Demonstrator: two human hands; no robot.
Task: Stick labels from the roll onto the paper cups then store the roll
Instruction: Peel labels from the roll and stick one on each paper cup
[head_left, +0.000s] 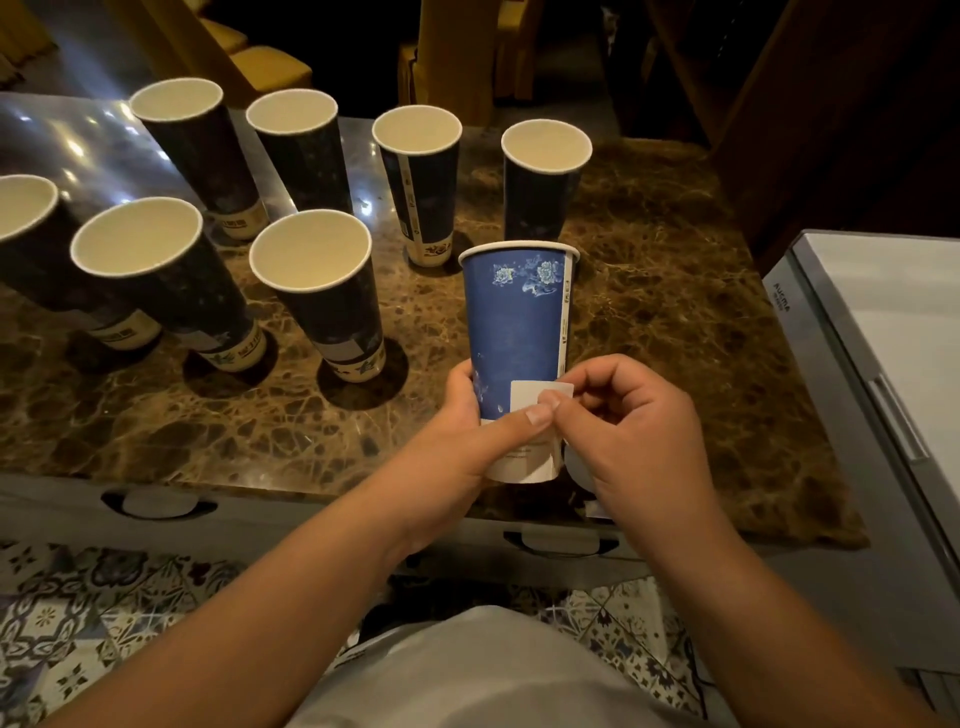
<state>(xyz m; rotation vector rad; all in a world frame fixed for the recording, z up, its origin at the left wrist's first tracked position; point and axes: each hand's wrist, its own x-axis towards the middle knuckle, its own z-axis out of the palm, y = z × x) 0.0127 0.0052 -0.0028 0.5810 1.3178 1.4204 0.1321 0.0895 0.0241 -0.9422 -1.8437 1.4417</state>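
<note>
A tall blue paper cup (514, 322) with a flower print stands upright near the table's front edge. My left hand (467, 431) grips its lower part, thumb across the front. A white label (530, 397) lies on the cup's lower front. My right hand (628, 421) pinches the label's right edge with curled fingers. Part of a pale round thing, perhaps the label roll (576, 467), shows behind my right hand, mostly hidden.
Several more dark blue paper cups (311, 260) stand open-topped across the brown marble table (675, 312), left and behind the held cup. A white appliance (883, 338) stands at the right. Drawer handles (156, 504) sit under the table's front edge.
</note>
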